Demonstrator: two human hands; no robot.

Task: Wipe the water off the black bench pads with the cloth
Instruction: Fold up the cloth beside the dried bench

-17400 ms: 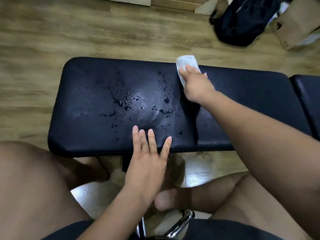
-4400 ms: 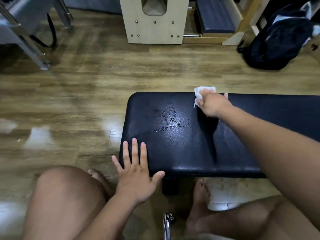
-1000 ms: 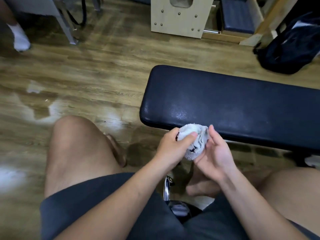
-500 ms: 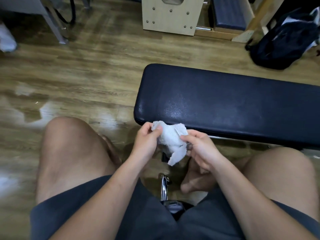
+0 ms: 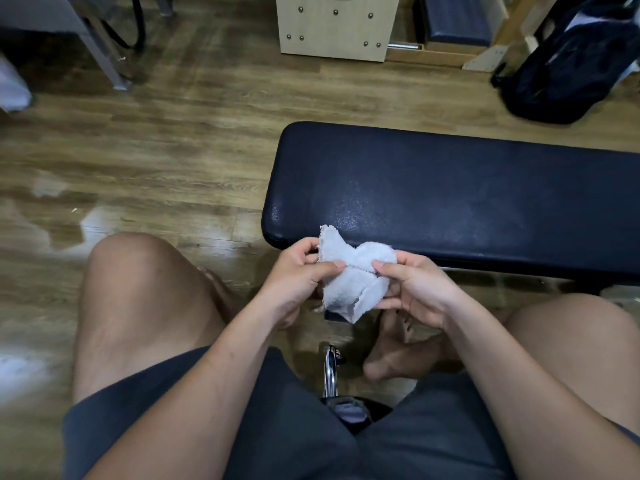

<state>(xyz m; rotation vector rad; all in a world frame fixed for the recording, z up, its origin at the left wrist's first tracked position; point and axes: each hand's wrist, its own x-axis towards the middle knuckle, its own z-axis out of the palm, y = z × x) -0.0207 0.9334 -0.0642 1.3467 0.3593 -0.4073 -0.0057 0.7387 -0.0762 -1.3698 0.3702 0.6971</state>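
A small white cloth (image 5: pixel 353 278) hangs between both hands, just in front of the near edge of the black bench pad (image 5: pixel 450 195). My left hand (image 5: pixel 298 278) pinches its left side with thumb and fingers. My right hand (image 5: pixel 415 289) pinches its right side the same way. The cloth is folded over on itself and does not touch the pad. The pad's surface shows a faint dull sheen near its left end and no distinct drops. Its right part runs out of view.
I sit with bare knees on either side of a chrome bar (image 5: pixel 330 372). A wooden box (image 5: pixel 336 26) and a black backpack (image 5: pixel 568 64) stand beyond the bench. A metal frame leg (image 5: pixel 107 53) is at far left. Pale patches (image 5: pixel 65 223) lie on the wood floor.
The cloth has been opened from a wad into a flatter folded piece, with both hands shifting their pinch. The hands stay in front of the pad's near edge.
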